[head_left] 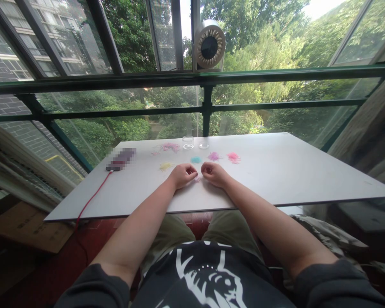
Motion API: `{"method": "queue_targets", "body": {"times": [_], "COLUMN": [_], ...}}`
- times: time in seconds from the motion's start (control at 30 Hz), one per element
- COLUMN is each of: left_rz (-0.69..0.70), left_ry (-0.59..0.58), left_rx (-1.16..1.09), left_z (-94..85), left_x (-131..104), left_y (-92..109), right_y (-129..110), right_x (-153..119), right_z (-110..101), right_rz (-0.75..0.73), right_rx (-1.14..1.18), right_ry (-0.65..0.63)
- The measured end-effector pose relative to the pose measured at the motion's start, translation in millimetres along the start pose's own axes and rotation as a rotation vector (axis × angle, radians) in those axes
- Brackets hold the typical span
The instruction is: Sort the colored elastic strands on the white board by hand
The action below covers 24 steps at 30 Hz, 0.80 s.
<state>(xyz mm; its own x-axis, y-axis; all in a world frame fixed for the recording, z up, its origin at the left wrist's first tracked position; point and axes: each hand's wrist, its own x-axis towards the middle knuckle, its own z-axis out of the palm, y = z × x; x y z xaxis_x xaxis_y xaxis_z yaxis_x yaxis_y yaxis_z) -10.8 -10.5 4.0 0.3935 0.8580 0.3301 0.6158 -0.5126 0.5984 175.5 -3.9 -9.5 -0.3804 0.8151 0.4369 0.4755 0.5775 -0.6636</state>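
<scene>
My left hand (183, 176) rests on the white table (276, 171), its fingers bent in a pinch over a small pale pink pile (197, 179). Just right of it, my right hand (214, 174) is curled with the fingertips together, facing the left hand without touching it. Whatever either hand pinches is too small to make out. Beyond the hands lie a teal pile (196, 159), a purple pile (213, 156) and a red-pink pile (233, 158) of thin small pieces. A yellow pile (165, 166) lies left of my left hand.
Near the back edge are a larger pink pile (170, 146), a clear round container (188, 143) and a clear low dish (203, 145). A blurred-out device (122, 159) with a red cable (94, 194) lies at the left. Behind the table runs a green railing (131, 112).
</scene>
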Motion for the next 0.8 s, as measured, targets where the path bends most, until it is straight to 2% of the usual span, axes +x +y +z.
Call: {"method": "queue_targets", "body": {"times": [0.2, 0.37, 0.6, 0.8], "left_rz": [-0.019, -0.062, -0.137, -0.156], "left_ry": [0.034, 0.084, 0.134, 0.128], "left_rx": [0.012, 0.024, 0.016, 0.019], "left_z": [1.8, 1.9, 1.5, 1.1], "left_x": [1, 3, 3, 2], "left_y": [-2, -4, -7, -6], "right_y": [1, 2, 19, 29], "right_x": [1, 2, 4, 8], "right_z": [0, -1, -12, -24], "right_rz": [-0.006, 0.064, 0.296, 0.456], "right_rx": [-0.048, -0.12, -0.35, -0.517], "right_ry": [0.035, 0.09, 0.249, 0.312]}}
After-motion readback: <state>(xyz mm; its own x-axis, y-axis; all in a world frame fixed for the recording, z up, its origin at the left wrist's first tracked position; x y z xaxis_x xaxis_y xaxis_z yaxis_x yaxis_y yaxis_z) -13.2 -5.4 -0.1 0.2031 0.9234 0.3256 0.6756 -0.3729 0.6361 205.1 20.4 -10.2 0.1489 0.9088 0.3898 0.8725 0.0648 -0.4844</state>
